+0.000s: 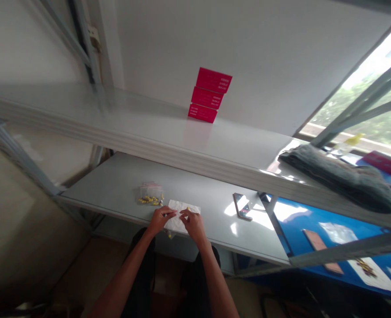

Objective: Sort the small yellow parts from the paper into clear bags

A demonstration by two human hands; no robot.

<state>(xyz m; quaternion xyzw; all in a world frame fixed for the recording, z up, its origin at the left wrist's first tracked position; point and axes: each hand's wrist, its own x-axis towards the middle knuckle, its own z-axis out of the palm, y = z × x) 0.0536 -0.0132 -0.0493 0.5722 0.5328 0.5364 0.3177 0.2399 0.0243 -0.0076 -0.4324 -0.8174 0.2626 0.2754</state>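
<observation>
Both hands are over a white sheet [178, 225] at the front edge of the grey lower shelf [109, 176]. My left hand [161, 219] reaches over the sheet's left side, thumb and fingertips pressed together. Close to its right, my right hand [192, 222] is also pinched, over the sheet's middle. Whatever lies between the fingertips is too small to make out. A small yellow piece [188, 208] sits just behind my right hand. Left of the sheet lies a clear plastic bag [151, 191] with several yellow pieces [151, 200].
A phone [242, 206] lies to the right on the lower shelf. The upper shelf [169, 128] spans above, holding red boxes [204, 97] and a dark grey cloth [337, 174]. A blue table [291, 216] at right bears a brown block [321, 249] and bags.
</observation>
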